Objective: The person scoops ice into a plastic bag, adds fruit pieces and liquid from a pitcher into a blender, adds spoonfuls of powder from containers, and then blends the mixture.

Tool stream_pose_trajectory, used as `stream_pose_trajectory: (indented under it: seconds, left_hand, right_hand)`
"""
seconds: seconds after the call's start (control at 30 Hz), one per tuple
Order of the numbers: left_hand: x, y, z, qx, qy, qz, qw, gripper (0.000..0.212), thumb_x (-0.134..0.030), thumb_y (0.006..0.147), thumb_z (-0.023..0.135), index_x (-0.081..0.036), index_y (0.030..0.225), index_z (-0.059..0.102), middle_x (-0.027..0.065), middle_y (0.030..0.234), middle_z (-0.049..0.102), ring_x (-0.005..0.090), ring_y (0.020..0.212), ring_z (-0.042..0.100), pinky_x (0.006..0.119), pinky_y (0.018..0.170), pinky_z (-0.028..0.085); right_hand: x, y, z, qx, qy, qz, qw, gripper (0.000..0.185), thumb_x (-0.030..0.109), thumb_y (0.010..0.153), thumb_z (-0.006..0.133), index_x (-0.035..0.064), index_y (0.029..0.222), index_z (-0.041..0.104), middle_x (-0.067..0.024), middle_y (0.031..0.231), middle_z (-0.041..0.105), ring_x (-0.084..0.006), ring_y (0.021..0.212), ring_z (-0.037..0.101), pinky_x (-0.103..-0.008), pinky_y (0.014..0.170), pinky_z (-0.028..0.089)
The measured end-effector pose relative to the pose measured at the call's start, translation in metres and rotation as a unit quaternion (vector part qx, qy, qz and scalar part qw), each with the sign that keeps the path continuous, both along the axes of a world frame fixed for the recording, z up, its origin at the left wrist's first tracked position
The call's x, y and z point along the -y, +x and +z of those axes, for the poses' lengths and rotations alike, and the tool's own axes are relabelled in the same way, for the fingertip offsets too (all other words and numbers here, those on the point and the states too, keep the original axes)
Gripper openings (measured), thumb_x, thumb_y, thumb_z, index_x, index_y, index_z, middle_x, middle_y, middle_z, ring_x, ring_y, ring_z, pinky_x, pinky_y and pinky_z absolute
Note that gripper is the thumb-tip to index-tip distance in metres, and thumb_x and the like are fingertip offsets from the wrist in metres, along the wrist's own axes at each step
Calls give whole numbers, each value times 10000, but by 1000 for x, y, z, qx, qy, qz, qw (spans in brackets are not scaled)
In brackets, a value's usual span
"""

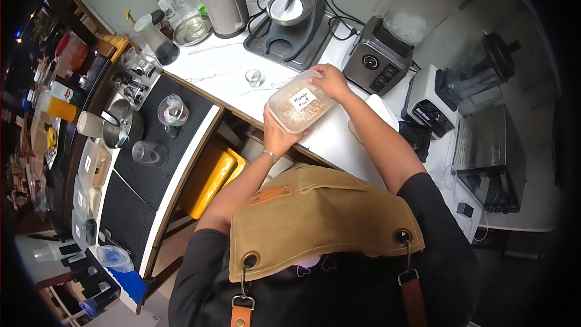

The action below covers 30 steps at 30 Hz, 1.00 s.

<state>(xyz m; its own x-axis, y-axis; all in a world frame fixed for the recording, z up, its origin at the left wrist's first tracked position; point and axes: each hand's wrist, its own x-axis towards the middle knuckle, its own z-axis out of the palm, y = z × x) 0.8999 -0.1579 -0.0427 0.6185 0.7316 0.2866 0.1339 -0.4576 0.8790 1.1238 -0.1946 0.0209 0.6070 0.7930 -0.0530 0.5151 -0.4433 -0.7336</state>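
Note:
A lidded translucent plastic food container (290, 114) is held between both hands over the front part of the white marbled counter (213, 61). It bears a handwritten label, and brown crumb-like bits show through its plastic. My left hand (281, 134) supports the near left corner from below. At the far right corner my right hand (330, 82) grips the rim, thumb on top. A small clear glass (253, 78) stands just left of the container. Behind the right forearm lies a white plastic piece (380, 111), partly hidden.
Beyond my hands, a grey scale (295, 36) with a metal bowl (285, 11) of white powder sits on a dark tray (317, 56). An electric kettle (224, 7) stands left, blenders (379, 59) right. A black mat (136, 190) holds glass jugs (173, 111).

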Motion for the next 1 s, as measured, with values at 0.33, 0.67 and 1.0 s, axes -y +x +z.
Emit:
stream_pose_trajectory:
  seconds: [0.33,0.67,1.0]
  left_hand:
    - [-7,-14,21,-49,-6,-24,999,1006,-290,520,895,44,1277,322,214,1213,494,343,1151,515,397,990,422]
    - [-13,-17,12,-57,70,-34,995,1045,-303,533,882,41,1329,299,220,1205,497,363,1150,508,407,998,415]
    - [-15,-24,-3,-41,48,1,998,1110,-334,508,909,5,1366,293,215,1244,492,362,1164,522,418,991,443]
  right_hand:
    - [19,12,17,-199,55,-81,975,239,229,905,650,19,1005,703,-59,871,672,-133,752,618,-295,685,508]
    - [64,-17,31,118,-214,-27,969,358,319,767,753,-29,760,672,-134,603,643,-245,512,651,-386,553,507]
    - [56,-18,143,-264,185,-16,947,115,141,879,680,114,849,572,40,687,535,-34,490,499,-188,362,354]
